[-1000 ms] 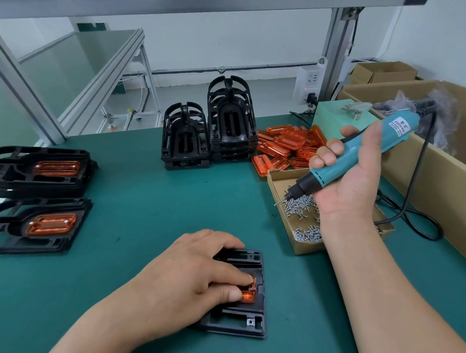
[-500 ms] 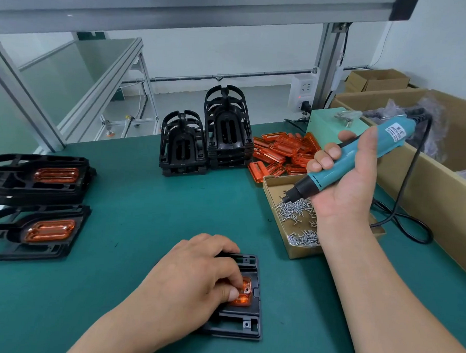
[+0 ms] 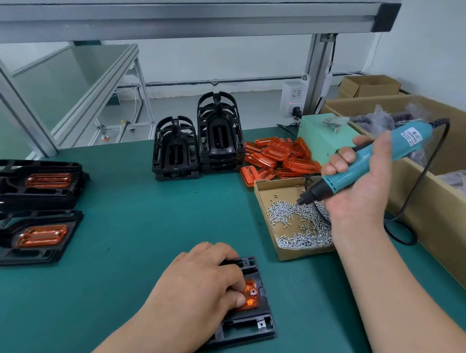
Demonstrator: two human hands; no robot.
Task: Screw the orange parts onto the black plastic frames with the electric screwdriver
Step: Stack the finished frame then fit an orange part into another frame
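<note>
Right now the L hand (image 3: 204, 285) lies over a black frame (image 3: 245, 328) flat on the green worktop (image 3: 142, 239), near its front edge; thumb & bent fingertips pinch the orange part (image 3: 252, 296) seated in it. R hand (image 3: 360, 193) is wrapped round the teal electric screwdriver (image 3: 362, 164), tilted, bit tip just at the screws (image 3: 299, 233) in an open cardboard box (image 3: 263, 190). Behind the box: heap of loose orange pieces (image 3: 278, 157), beside two stacks of bare frames (image 3: 198, 147). Far left, frames w/ orange inserts fitted (image 3: 30, 211)
</note>
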